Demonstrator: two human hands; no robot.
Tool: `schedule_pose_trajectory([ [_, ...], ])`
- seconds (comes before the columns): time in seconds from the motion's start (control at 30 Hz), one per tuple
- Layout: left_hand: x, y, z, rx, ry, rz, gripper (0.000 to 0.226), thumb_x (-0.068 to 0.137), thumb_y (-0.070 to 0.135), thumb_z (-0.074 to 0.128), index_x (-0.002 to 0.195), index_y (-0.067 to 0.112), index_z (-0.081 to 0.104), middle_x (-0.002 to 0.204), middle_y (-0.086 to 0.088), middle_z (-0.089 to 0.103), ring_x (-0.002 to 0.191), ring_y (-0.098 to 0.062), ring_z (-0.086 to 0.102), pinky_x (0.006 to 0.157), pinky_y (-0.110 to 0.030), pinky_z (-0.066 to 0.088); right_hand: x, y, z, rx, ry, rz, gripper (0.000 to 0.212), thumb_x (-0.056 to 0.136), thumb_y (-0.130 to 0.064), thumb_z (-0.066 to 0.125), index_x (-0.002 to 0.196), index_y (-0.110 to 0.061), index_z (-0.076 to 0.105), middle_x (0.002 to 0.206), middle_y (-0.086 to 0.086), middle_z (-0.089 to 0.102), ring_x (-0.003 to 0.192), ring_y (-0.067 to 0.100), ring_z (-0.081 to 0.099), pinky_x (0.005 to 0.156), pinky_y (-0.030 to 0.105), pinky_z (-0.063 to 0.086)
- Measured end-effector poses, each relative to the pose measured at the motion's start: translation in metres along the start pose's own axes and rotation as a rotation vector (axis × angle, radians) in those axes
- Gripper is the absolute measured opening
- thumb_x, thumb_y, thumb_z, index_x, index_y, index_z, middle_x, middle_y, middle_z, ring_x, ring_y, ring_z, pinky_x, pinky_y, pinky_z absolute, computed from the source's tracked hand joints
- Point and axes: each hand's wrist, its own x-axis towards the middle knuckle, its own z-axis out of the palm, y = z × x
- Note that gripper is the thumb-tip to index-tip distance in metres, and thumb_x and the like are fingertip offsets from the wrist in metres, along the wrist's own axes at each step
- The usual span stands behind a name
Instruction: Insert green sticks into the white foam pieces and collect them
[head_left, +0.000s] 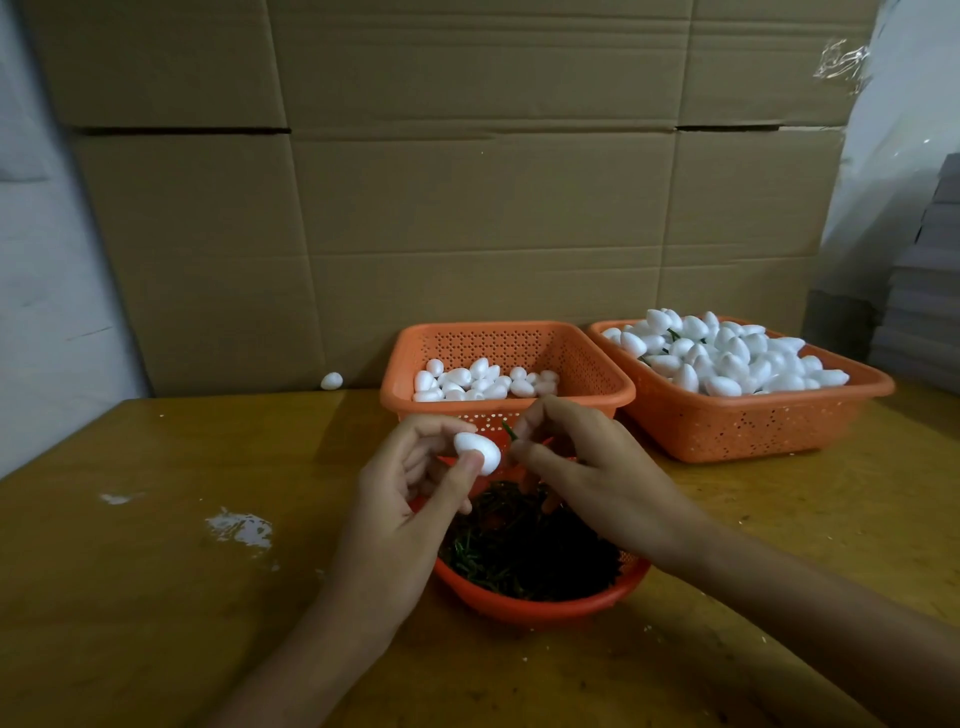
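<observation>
Over stick bowl (540, 610), toward table's (156, 597) front edge: pinching foam egg (478, 453) in left hand (415, 473), green stick (509, 431) in right hand (576, 457), aligned for insertion.

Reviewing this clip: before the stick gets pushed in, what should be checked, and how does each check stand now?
1. Hold on the foam piece by the left hand: ok, between thumb and fingers.
2. Pinch on the green stick by the right hand: ok, only a short end shows.
3. Tip meeting the foam piece: cannot tell, it is close beside it.
4. Supply in the stick bowl: ok.
5. Room in the right basket: cannot tell, heaped above its rim.
6. The stray piece by the cardboard: not ok, outside the baskets.
</observation>
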Motion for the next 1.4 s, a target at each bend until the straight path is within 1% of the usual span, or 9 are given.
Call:
schedule_pose_trajectory([
  [0.2,-0.0014,-0.0026,0.001,0.008,0.017,0.013,0.016,0.098,0.034,0.069,0.109,0.022,0.067,0.1,0.003,0.074,0.08,-0.012,0.069,0.071,-0.021,0.055,-0.0017,-0.0025,-0.0026,0.038,-0.037,-0.065,0.011,0.09,-0.006,0.072,0.087,-0.015,0.066,0.079,0.002,0.071,0.064,0.02,0.073,0.057,0.04,0.063],
  [0.4,-0.0023,-0.0013,-0.0002,0.049,-0.025,0.039,0.019,0.094,0.024,0.066,0.111,0.03,0.072,0.103,0.007,0.072,0.092,-0.013,0.068,0.077,-0.024,0.055,-0.0018,-0.0003,-0.0035,-0.006,-0.049,-0.092,0.018,0.086,-0.006,0.078,0.096,-0.02,0.074,0.08,-0.009,0.077,0.06,0.016,0.073,0.06,0.04,0.064],
  [0.5,-0.003,-0.0012,0.0008,0.075,-0.009,0.063,0.017,0.099,0.012,0.069,0.107,0.027,0.075,0.106,0.002,0.071,0.097,-0.02,0.068,0.082,-0.047,0.058,-0.0015,0.0005,-0.0028,-0.03,-0.071,-0.107,0.025,0.086,-0.005,0.079,0.103,-0.023,0.073,0.079,-0.009,0.077,0.06,0.016,0.074,0.061,0.041,0.064],
  [0.57,-0.0035,-0.0021,0.0012,0.085,-0.01,0.069,0.015,0.098,0.013,0.07,0.106,0.025,0.076,0.107,0.003,0.07,0.101,-0.022,0.068,0.084,-0.055,0.057,-0.0008,0.0019,-0.002,-0.014,-0.088,-0.094,0.025,0.088,-0.005,0.079,0.106,-0.021,0.071,0.079,-0.007,0.078,0.062,0.015,0.075,0.06,0.04,0.065],
  [0.77,-0.0028,-0.0012,0.0016,0.086,-0.007,0.079,0.017,0.091,0.022,0.069,0.106,0.025,0.077,0.107,0.004,0.07,0.102,-0.023,0.069,0.085,-0.048,0.055,-0.0006,0.0028,-0.0002,0.063,-0.116,-0.112,0.016,0.089,-0.016,0.081,0.104,-0.015,0.074,0.082,-0.003,0.08,0.067,0.014,0.077,0.06,0.032,0.064],
  [1.0,-0.0032,-0.0016,0.0014,0.076,0.006,0.084,0.015,0.092,0.025,0.068,0.103,0.036,0.073,0.106,0.002,0.071,0.098,-0.021,0.069,0.08,-0.043,0.058,-0.0008,0.0021,-0.0007,0.056,-0.133,-0.161,0.01,0.095,-0.022,0.075,0.103,-0.016,0.077,0.087,-0.004,0.08,0.072,0.013,0.077,0.06,0.033,0.064],
  [1.2,-0.004,-0.0028,0.0021,0.061,0.011,0.07,0.016,0.097,0.029,0.06,0.106,0.039,0.07,0.099,0.01,0.072,0.088,-0.01,0.068,0.075,-0.018,0.053,-0.0002,0.0037,-0.0047,-0.038,-0.033,-0.177,0.008,0.095,-0.034,0.074,0.097,-0.028,0.078,0.09,-0.009,0.072,0.086,0.012,0.07,0.078,0.035,0.058],
  [1.3,-0.0038,-0.004,0.0014,0.067,0.018,0.055,0.016,0.099,0.032,0.057,0.106,0.04,0.069,0.092,0.01,0.07,0.081,-0.012,0.068,0.07,-0.015,0.051,0.0011,0.0036,-0.0063,0.109,-0.042,-0.099,0.006,0.096,-0.025,0.073,0.097,-0.021,0.078,0.083,0.002,0.071,0.071,0.014,0.069,0.068,0.035,0.06],
  [1.4,-0.0037,-0.0035,0.0012,0.066,0.021,0.06,0.016,0.1,0.032,0.056,0.106,0.038,0.068,0.091,0.009,0.07,0.079,-0.011,0.067,0.069,-0.015,0.05,0.0019,0.0016,-0.0085,0.317,-0.071,-0.056,0.009,0.098,-0.013,0.069,0.105,-0.011,0.075,0.087,0.006,0.077,0.077,0.02,0.075,0.069,0.03,0.062],
])
